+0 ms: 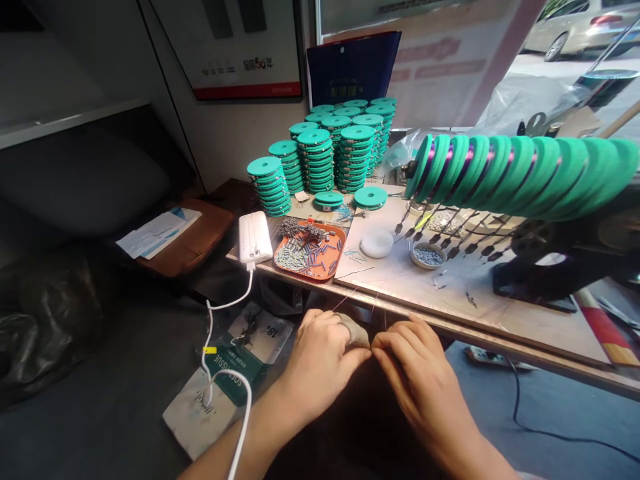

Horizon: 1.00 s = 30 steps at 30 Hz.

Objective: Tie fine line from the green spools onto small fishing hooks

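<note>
My left hand and my right hand meet in front of the table edge, fingertips pinched close together. Thin reddish line runs from my left fingers toward the table, and another strand rises near my right fingers. A beige wrap covers a finger of my left hand. What lies between the fingertips is too small to make out fully. Beyond them is an orange tray of small metal and coloured parts, a white round disc and a small bowl of grey pellets.
Stacks of green foam spools stand at the back. A row of green spools on a shaft hangs over the right side, weights dangling. A white power bank with a cable is at the left edge. Boxes lie below.
</note>
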Each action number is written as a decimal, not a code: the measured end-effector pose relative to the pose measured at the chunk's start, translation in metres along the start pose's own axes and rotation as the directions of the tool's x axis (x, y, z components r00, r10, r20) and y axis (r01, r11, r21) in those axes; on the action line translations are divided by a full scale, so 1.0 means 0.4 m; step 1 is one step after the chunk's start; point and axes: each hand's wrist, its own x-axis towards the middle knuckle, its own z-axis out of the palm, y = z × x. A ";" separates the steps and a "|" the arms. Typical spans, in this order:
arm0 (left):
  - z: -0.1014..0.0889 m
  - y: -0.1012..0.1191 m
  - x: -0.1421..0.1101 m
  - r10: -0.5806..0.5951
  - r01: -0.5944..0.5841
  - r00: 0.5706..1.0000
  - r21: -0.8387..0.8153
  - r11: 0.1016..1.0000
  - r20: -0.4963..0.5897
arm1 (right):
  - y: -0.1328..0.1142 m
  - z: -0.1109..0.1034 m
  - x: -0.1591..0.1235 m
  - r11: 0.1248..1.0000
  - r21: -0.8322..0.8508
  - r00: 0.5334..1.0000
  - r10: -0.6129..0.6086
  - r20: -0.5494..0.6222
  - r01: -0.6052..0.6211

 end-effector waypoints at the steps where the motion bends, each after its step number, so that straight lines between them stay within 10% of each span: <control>1: 0.000 -0.001 -0.001 -0.001 0.001 1.000 -0.003 1.000 -0.003 | 0.000 -0.001 0.000 1.000 0.005 1.000 0.000 0.001 0.000; 30: 0.005 0.003 0.004 -0.007 0.000 0.997 -0.094 0.996 -0.076 | -0.006 0.001 0.000 1.000 0.014 1.000 0.010 0.019 -0.010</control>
